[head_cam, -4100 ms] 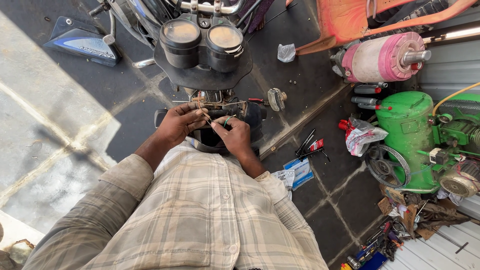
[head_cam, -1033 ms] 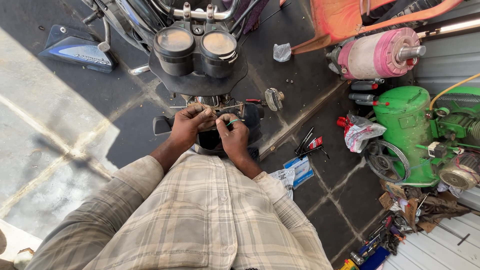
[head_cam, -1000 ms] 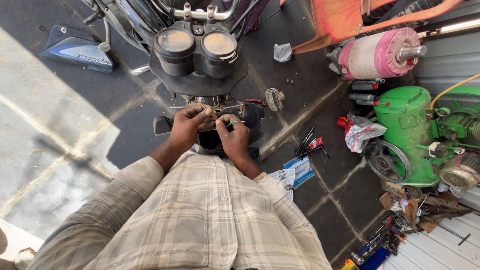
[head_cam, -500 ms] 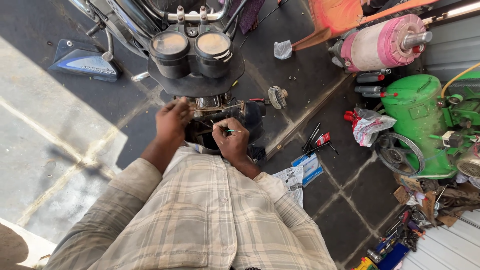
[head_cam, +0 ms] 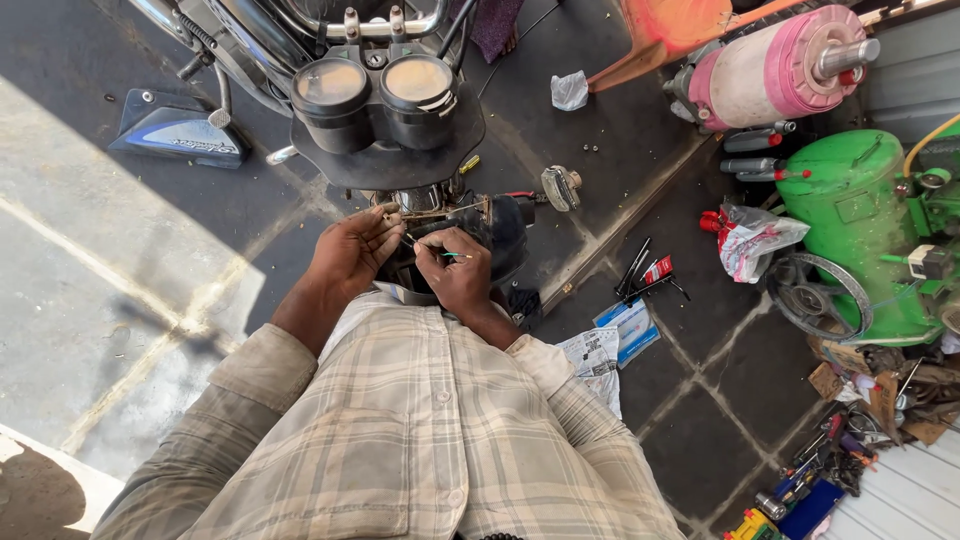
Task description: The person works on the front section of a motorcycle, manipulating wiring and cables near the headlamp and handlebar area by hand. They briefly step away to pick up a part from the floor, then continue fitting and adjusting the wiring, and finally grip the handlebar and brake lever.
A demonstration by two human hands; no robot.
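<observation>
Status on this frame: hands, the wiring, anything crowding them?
Left hand pinching thin wires below the twin gauges. Right hand gripping a green-tipped wire. Black headlight housing close beside the right hand.

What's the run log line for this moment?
left hand: pinching wires | right hand: holding thin tool | under gauges

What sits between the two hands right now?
In the head view, thin wires, one green-tipped, bridge the gap between left hand and right hand, above the dark headlight housing.

Twin round glossy glass-faced gauges [head_cam: 375, 88] in black plastic; chrome metal handlebar [head_cam: 330, 25] at 12 o'clock; matt grey stone-tile floor [head_cam: 700, 400]; soft plaid cloth shirt [head_cam: 400, 440].
</observation>
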